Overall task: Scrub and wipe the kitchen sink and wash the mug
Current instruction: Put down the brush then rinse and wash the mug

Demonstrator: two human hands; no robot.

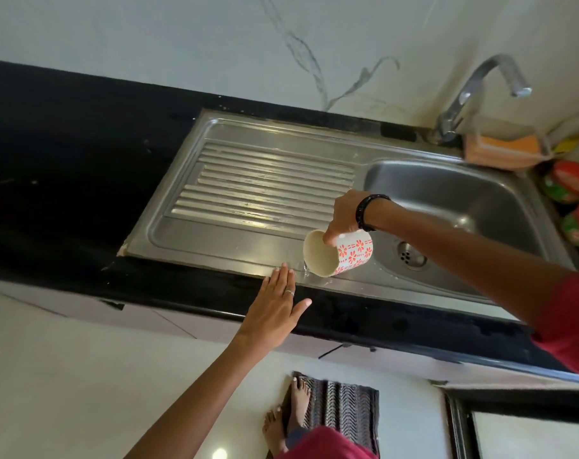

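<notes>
Gripping tipped floral ceramic mug (344,255) by rim, right hand (342,215) pours water onto ribbed steel sink (248,180); left hand (276,308) flat, fingers together, on wet edge.

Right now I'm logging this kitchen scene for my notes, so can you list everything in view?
mug: one, white with red flowers, tipped, pouring water at the drainboard's front edge
sink: one, steel, basin right, ribbed drainboard left
tap: one, chrome, behind basin
sponge: one, orange, in a clear holder beside tap
countertop: one, black
packets: red-green, far right, count unclear
floor mat: one, dark patterned, underfoot
left hand: flat, fingertips on the sink's front edge
right hand: holds mug by its rim
</notes>
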